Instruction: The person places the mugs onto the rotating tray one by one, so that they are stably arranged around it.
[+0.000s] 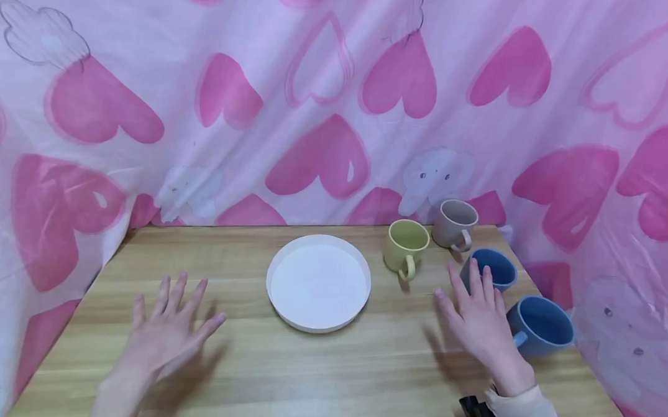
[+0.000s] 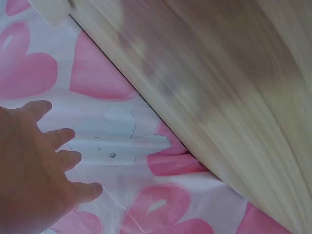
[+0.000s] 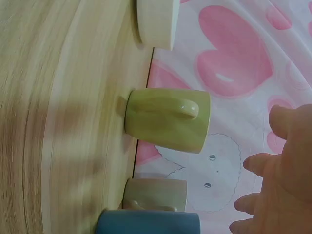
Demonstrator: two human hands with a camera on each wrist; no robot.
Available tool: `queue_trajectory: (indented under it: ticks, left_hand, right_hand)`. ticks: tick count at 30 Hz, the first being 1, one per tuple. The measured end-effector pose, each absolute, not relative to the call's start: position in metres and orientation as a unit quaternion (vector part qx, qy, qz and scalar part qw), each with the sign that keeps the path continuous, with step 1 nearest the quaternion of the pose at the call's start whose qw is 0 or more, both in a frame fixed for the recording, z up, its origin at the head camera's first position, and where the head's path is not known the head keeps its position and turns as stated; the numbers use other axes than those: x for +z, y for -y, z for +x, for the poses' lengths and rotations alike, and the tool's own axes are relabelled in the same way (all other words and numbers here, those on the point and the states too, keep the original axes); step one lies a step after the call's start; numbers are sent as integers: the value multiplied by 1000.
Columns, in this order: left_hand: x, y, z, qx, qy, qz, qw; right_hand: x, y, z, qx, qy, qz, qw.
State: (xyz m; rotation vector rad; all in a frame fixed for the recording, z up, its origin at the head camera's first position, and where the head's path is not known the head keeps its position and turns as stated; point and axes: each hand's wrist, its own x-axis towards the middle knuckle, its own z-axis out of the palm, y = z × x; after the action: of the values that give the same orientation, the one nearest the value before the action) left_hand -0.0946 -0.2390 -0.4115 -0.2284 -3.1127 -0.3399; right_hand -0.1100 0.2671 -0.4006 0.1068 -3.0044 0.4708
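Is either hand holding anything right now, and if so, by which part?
Nothing is held. The left hand and right hand have fingers spread; the right merely overlaps a blue mug in the head view.

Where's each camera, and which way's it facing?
Head: on the head, looking forward and down at the white tray; left hand and right hand show.
Left wrist: on that wrist, facing patterned cloth and table; left hand shows.
Right wrist: on that wrist, facing the yellow mug; right hand shows.
Head and right wrist share that mug.
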Motion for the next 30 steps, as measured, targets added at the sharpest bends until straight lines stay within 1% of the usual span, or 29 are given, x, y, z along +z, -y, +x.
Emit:
queue_trajectory:
  ticks: [7, 10, 16, 19, 22, 24, 28, 30]
  left_hand:
    - [-410, 228, -98, -164, 984, -68, -24]
    - [-411, 222, -100, -170, 982, -76, -27]
    - [-414, 212, -105, -189, 978, -83, -41]
    - [-417, 211, -109, -191, 977, -88, -37]
    - [-421, 209, -117, -210, 971, -112, -34]
    - [-424, 206, -122, -237, 962, -131, -48]
    - [-430, 198, -132, -295, 939, -149, -93]
    - [-429, 194, -138, -314, 933, -149, -99]
  right_hand:
    - [-397, -263, -121, 201, 977, 62, 30]
    - [-396, -262, -126, 212, 974, 71, 31]
    - [-398, -262, -131, 253, 964, 76, 42]
    - [-401, -259, -136, 282, 955, 79, 50]
    - [-406, -256, -141, 306, 946, 82, 67]
    - [-410, -255, -143, 317, 941, 80, 81]
    - [-417, -256, -151, 357, 925, 78, 104]
    - [-419, -255, -158, 384, 914, 72, 107]
